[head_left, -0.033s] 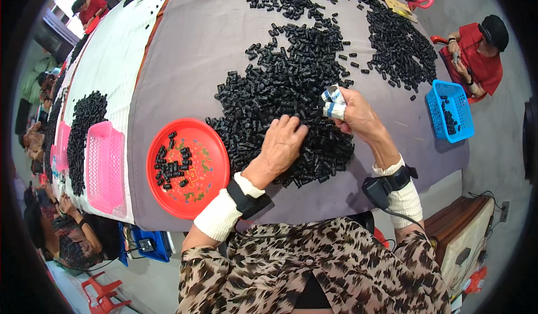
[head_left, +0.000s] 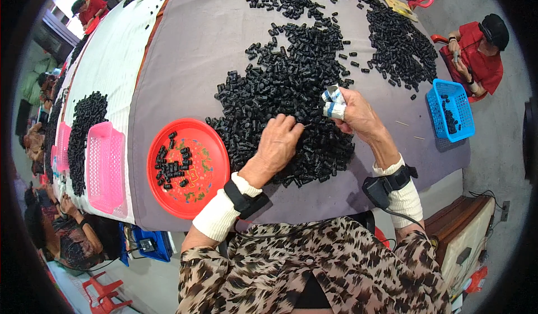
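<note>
Pieces, small, black and tube-like, lie in a loose pile [head_left: 280, 84] from the middle of the tabletop [head_left: 190, 61] toward its near edge, as the head view shows. The left hand [head_left: 278, 143] is on the pile, fingers bent down; whether its grip has a piece cannot be told, as the fingertips are hidden. The right hand [head_left: 360, 116] has its grip closed around a striped cloth [head_left: 334, 109], white and blue, above the pile's right side; any piece inside it is out of sight.

A push of the left hand could roll pieces off the near edge, since they are round and unfenced. The left cuff [head_left: 217, 217], lying just beside the red plate [head_left: 220, 188], could knock it and scatter the pieces on it. A loose cloth fold might snag a piece.

Grey fabric covers this tabletop, with faint creases; a white-covered stretch lies beyond its left edge, bearing a pink basket [head_left: 105, 196]. A blue basket [head_left: 468, 109] sits at the right edge, near a person in red [head_left: 486, 61]. A red stool [head_left: 103, 298] stands on the floor, lower left.
</note>
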A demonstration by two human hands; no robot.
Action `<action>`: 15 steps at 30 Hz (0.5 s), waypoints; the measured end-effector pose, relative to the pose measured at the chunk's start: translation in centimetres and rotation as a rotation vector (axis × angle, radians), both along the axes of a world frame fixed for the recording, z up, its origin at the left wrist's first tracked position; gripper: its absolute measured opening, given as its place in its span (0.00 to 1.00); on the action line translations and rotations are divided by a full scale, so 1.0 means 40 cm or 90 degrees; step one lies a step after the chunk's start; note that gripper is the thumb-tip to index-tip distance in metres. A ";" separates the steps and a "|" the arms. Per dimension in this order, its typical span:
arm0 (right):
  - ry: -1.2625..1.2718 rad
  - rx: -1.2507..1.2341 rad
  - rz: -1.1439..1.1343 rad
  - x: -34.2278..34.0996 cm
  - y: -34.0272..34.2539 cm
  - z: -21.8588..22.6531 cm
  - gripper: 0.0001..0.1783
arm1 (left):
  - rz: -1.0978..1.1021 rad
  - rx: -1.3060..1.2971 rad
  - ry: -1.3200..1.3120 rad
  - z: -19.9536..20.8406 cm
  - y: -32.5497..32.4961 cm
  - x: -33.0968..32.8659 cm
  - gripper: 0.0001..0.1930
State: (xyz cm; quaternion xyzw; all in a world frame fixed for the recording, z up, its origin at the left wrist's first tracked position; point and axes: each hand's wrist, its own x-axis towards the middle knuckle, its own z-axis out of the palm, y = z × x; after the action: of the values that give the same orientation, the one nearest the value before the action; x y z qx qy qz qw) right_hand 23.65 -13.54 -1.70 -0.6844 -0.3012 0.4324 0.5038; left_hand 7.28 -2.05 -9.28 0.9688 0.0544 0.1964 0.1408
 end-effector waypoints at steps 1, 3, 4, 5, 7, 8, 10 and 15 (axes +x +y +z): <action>0.004 -0.010 -0.004 0.003 0.000 -0.002 0.04 | 0.013 -0.007 -0.004 -0.007 0.016 -0.002 0.09; 0.007 -0.003 0.011 0.000 0.000 -0.009 0.01 | 0.013 -0.012 -0.029 -0.002 0.036 -0.009 0.09; 0.010 0.000 0.028 -0.003 0.001 -0.012 0.05 | 0.021 -0.056 -0.058 0.000 0.041 -0.013 0.09; 0.009 0.002 0.028 -0.007 0.004 -0.014 0.05 | 0.030 -0.099 -0.088 0.003 0.045 -0.015 0.09; 0.012 0.007 0.053 -0.016 0.011 -0.015 0.05 | 0.042 -0.120 -0.133 0.012 0.052 -0.013 0.07; 0.030 0.007 0.059 -0.021 0.016 -0.011 0.03 | 0.086 -0.230 -0.133 0.018 0.057 -0.015 0.07; 0.023 0.005 0.062 -0.037 0.029 0.001 0.03 | 0.152 -0.351 -0.134 0.031 0.073 -0.020 0.07; 0.030 0.019 0.111 -0.084 0.063 -0.019 0.03 | 0.218 -1.124 -0.185 0.063 0.116 -0.029 0.12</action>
State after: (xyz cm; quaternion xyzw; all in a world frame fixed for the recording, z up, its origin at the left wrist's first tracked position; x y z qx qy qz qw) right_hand 20.30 -11.00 -2.45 -0.6378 -0.3541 0.4860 0.4813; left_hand 6.10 2.58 -6.75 0.4533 0.3097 0.2217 0.8059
